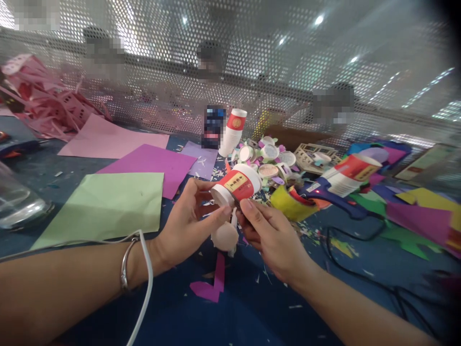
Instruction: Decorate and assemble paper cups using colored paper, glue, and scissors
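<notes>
My left hand (189,218) and my right hand (268,235) together hold a small red-and-white paper cup (237,184) lying on its side, its base towards the left hand. My left fingers pinch the base rim; my right thumb presses the cup's underside. A pale pink piece (225,236) hangs under the cup between both hands. A purple paper strip (213,283) lies on the blue table below.
A blue glue gun (333,192) with a black cord lies to the right beside another paper cup (355,168). An upright cup (232,132) and several decorated lids (268,158) sit behind. Green (104,206), purple (151,166) and pink (111,139) sheets lie left. A glass jar (16,202) stands far left.
</notes>
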### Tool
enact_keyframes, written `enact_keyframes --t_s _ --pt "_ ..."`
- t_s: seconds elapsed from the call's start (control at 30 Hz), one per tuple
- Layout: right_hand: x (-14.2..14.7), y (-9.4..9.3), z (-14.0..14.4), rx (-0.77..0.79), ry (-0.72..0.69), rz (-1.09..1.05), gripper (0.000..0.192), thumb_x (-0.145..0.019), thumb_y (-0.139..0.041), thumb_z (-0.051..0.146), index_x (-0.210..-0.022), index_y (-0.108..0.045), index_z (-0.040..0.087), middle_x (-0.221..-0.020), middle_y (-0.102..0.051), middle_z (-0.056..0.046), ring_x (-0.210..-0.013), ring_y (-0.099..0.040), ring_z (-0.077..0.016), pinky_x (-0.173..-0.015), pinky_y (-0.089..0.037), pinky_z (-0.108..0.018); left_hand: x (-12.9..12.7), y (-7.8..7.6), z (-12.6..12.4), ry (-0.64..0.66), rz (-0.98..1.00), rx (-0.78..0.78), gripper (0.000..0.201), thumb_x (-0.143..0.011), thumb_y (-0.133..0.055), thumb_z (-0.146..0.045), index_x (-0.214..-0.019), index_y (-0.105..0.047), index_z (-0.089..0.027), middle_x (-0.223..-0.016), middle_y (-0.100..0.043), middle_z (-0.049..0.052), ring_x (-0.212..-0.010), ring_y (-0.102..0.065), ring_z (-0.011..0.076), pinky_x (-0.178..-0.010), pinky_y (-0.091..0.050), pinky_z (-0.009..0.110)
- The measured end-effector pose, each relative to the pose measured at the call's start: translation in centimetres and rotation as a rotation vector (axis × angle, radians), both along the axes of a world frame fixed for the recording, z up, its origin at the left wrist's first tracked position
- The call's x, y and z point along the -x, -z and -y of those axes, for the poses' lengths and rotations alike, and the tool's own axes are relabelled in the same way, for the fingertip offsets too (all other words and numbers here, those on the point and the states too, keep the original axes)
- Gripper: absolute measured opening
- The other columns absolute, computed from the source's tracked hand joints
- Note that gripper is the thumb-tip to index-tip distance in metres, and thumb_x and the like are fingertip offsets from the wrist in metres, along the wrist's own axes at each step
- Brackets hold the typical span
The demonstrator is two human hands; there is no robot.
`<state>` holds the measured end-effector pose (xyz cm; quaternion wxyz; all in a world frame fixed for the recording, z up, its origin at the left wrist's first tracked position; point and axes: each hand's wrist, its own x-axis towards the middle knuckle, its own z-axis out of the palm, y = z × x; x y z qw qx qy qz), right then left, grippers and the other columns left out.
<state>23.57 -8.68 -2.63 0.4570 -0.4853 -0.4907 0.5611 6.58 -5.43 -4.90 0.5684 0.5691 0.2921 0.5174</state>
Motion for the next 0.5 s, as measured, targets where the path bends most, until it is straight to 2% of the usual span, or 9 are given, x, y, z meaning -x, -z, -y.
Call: enact_keyframes --t_s 0.1,0.2,0.27,0.4,0.47,0.5 --pt "-0.5 0.3 -0.3 -0.042 0.041 0.040 0.049 -0.090 -0.063 0.064 -0.071 -0.053 0.019 -0.052 -0.026 0.009 -0.046 -0.019 -0.0054 -0.040 -0.011 -0.020 0.3 -0.3 -0.6 -0.068 -0.021 -0.009 0.029 -0.090 -0.067 -0.029 -0.114 -0.054 -0.021 -0.116 -0.067 0.008 -0.107 -0.066 0.0218 -0.087 -0.057 0.034" --pt "-1.1 0.8 -0.7 -0.107 0.098 0.060 0.046 -0.091 -0.064 0.060 -0.073 -0.054 0.019 -0.055 -0.027 0.008 -0.047 -0.021 -0.0057 -0.041 -0.011 -0.021 0.7 -0.7 -3.4 -0.293 -0.077 -0.065 0.020 -0.090 -0.063 -0.024 -0.110 -0.059 -0.022 -0.119 -0.065 0.007 -0.113 -0.063 0.0207 -0.091 -0.054 0.032" --pt "-1.3 1.1 -0.8 -0.135 0.120 0.046 0.045 -0.091 -0.064 0.059 -0.074 -0.055 0.019 -0.056 -0.027 0.008 -0.047 -0.021 -0.0056 -0.041 -0.011 -0.021 1.0 -1.3 -6.7 -0.437 -0.185 0.007 0.016 -0.093 -0.058 -0.022 -0.109 -0.059 -0.022 -0.118 -0.066 0.007 -0.105 -0.065 0.0195 -0.084 -0.055 0.032" --pt "-1.6 1.4 -0.8 -0.162 0.113 0.037 0.046 -0.095 -0.059 0.059 -0.073 -0.054 0.019 -0.057 -0.026 0.008 -0.048 -0.020 -0.0059 -0.042 -0.011 -0.023 0.9 -2.7 -14.9 -0.468 -0.318 0.068 0.011 -0.096 -0.058 -0.022 -0.101 -0.066 -0.016 -0.103 -0.069 0.011 -0.093 -0.067 0.0216 -0.079 -0.055 0.035" --pt "-1.8 1.3 -0.6 -0.175 0.107 0.063 0.046 -0.096 -0.057 0.059 -0.074 -0.054 0.019 -0.057 -0.026 0.008 -0.049 -0.020 -0.0063 -0.042 -0.011 -0.023 0.4 -3.0 -18.9 -0.480 -0.387 0.067 0.018 -0.099 -0.057 -0.027 -0.104 -0.067 -0.013 -0.108 -0.069 0.012 -0.095 -0.067 0.0227 -0.082 -0.057 0.038" --pt "-2.0 1.3 -0.5 -0.180 0.109 0.081 0.045 -0.096 -0.056 0.060 -0.076 -0.055 0.019 -0.058 -0.027 0.008 -0.049 -0.021 -0.0065 -0.042 -0.011 -0.023 0.1 -3.1 -20.7 -0.490 -0.417 0.049 0.023 -0.098 -0.060 -0.031 -0.113 -0.066 -0.014 -0.114 -0.067 0.011 -0.099 -0.067 0.0230 -0.085 -0.058 0.040"
